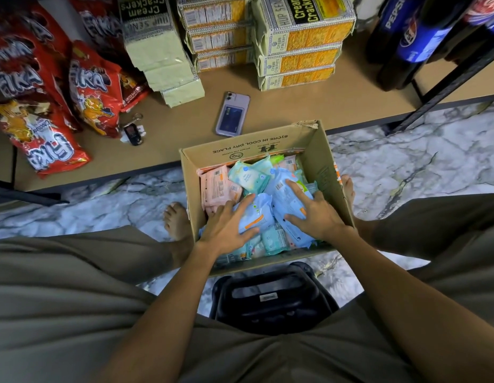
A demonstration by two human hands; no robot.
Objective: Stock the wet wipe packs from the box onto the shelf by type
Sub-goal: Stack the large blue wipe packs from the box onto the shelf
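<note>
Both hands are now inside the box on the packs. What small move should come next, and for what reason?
Probably the fingers should close on one type. Both the left hand and the right hand lie open on blue packs in the box, gripping nothing, while pink packs lie mixed in, and no wipes are on the shelf yet.

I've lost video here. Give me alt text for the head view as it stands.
Both hands, left hand and right hand, rest with spread fingers on blue wipe packs in an open cardboard box on the marble floor. Beyond it, the shelf holds a phone, keys, cracker boxes and red snack bags.
</note>
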